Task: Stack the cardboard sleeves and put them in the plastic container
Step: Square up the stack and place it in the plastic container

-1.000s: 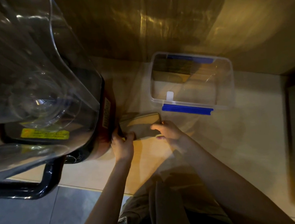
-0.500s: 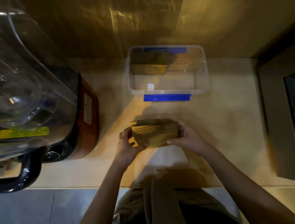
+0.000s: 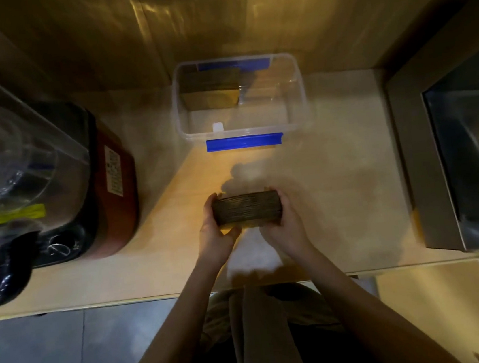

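A thick stack of brown cardboard sleeves [image 3: 247, 210] is held edge-up over the counter, between both hands. My left hand [image 3: 215, 235] grips its left end and my right hand [image 3: 286, 226] grips its right end. Beyond them stands a clear plastic container [image 3: 298, 104] with blue clips, open at the top. Inside it, at the back left, another brown stack of sleeves [image 3: 210, 90] leans against the far wall.
A large blender with a clear jug and black handle [image 3: 19, 166] fills the left side on a red-brown base [image 3: 117, 202]. A metal machine [image 3: 471, 159] stands at the right. The pale counter [image 3: 340, 199] ends at its front edge near my body.
Both hands gathered the sleeves from beside the blender base, squared them into one stack and brought it right, in front of the container. The view also shifted.
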The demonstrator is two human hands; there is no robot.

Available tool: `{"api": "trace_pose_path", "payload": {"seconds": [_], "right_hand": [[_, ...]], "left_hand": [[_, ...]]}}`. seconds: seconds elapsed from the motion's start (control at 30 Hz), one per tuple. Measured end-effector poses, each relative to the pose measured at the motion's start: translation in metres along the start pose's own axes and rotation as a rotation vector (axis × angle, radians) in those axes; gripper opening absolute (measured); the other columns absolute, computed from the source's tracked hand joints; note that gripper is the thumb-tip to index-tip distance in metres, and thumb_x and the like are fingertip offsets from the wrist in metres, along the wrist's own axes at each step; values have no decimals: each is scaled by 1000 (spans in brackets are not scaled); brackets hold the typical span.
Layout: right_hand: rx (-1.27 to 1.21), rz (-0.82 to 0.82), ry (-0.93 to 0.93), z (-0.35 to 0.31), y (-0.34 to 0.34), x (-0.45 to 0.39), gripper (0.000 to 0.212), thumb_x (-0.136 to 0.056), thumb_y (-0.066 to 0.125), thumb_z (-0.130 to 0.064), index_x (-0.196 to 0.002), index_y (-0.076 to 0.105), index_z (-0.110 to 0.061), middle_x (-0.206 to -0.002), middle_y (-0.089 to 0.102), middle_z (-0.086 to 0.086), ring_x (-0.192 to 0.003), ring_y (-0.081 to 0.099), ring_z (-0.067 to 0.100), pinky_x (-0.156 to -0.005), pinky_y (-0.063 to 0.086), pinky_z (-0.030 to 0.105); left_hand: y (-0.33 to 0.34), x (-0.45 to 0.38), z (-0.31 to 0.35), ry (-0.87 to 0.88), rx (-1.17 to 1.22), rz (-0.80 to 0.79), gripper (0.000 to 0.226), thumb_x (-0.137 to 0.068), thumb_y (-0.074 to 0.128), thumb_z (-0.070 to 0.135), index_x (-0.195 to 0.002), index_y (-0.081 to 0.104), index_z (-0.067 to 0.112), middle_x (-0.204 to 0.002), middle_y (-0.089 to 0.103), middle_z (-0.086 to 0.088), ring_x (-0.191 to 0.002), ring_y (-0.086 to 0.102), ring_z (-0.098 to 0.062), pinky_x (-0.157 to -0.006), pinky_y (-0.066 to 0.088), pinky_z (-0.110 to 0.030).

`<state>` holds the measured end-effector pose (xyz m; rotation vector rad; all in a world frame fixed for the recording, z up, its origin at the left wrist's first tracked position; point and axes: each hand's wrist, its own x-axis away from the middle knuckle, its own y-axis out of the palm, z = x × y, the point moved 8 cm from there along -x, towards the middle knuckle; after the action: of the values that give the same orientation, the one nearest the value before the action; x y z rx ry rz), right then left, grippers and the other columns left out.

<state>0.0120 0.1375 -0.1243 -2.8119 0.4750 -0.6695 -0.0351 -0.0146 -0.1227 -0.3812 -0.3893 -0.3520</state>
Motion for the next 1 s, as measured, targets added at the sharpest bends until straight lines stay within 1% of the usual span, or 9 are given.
{"api": "trace_pose_path", "payload": {"seconds": [0.2, 0.33, 0.4, 0.53, 0.67, 0.8, 0.87, 0.93, 1.0], "right_hand": [[24, 11, -5, 4, 3, 1, 62, -78, 64, 0, -131, 39, -19, -120, 54, -3, -114, 52, 11, -90, 44, 12], [49, 16, 7, 6, 10, 3, 59, -81, 61, -4, -133, 36, -19, -122, 57, 1, -115, 54, 15, -97, 47, 28], [37, 2, -11, 3, 12, 4, 59, -82, 59, -3, -134, 36, -19, -125, 57, 4, -115, 54, 13, -98, 47, 28], [99, -34, -19, 4, 12, 4, 60, -83, 57, -3, -136, 33, -17, -126, 56, 6, -116, 54, 16, -97, 46, 28], [109, -54, -15, 4, 10, 0, 55, -84, 57, -6, -134, 37, -18, -124, 58, 7, -114, 55, 16, -97, 48, 30], [179, -75, -22, 2, 13, -4, 51, -85, 56, -5, -132, 40, -16, -124, 58, 6, -114, 54, 14, -91, 44, 14], [173, -91, -23, -1, 11, -5, 50, -83, 55, -4, -130, 42, -16, -123, 58, 6, -113, 54, 16, -94, 46, 23], [164, -131, -16, -7, 8, -5, 50, -83, 56, -4, -129, 44, -17, -119, 60, 5, -109, 56, 16, -91, 47, 27], [180, -193, -18, -14, 5, -10, 48, -80, 60, -5, -125, 46, -18, -114, 62, 2, -107, 58, 17, -89, 49, 29]], "left_hand": [[-4, 5, -4, -20, 40, 35, 80, -75, 65, 1, -140, 22, 20, -127, 45, -1, -118, 41, -11, -97, 36, -23], [-5, 6, -11, -53, 85, 38, 84, -76, 63, -1, -142, 18, 21, -139, 43, -7, -129, 40, -22, -108, 36, -37], [-9, 4, -13, -64, 92, 45, 85, -76, 63, -1, -143, 17, 22, -137, 42, -4, -130, 39, -21, -110, 35, -40], [-9, 4, -21, -87, 90, 18, 79, -78, 60, -1, -143, 20, 20, -139, 46, -10, -130, 41, -22, -109, 36, -45], [-14, 5, -23, -69, 70, 21, 74, -80, 60, 2, -143, 24, 18, -136, 51, -8, -126, 45, -17, -107, 38, -40], [-18, 4, -24, -41, -22, 20, 70, -81, 61, 8, -142, 27, 17, -125, 55, -1, -117, 52, -17, -100, 42, -34], [-22, 2, -20, -20, -91, 10, 66, -80, 63, 10, -139, 33, 16, -118, 57, 0, -110, 54, -14, -93, 43, -26], [-28, 0, -14, 5, -129, -10, 60, -78, 65, 12, -133, 42, 15, -117, 60, -2, -108, 55, -13, -92, 44, -23], [-36, -4, -6, 39, -167, -39, 55, -76, 68, 19, -127, 48, 15, -116, 62, -1, -107, 58, -15, -95, 47, -30]]}}
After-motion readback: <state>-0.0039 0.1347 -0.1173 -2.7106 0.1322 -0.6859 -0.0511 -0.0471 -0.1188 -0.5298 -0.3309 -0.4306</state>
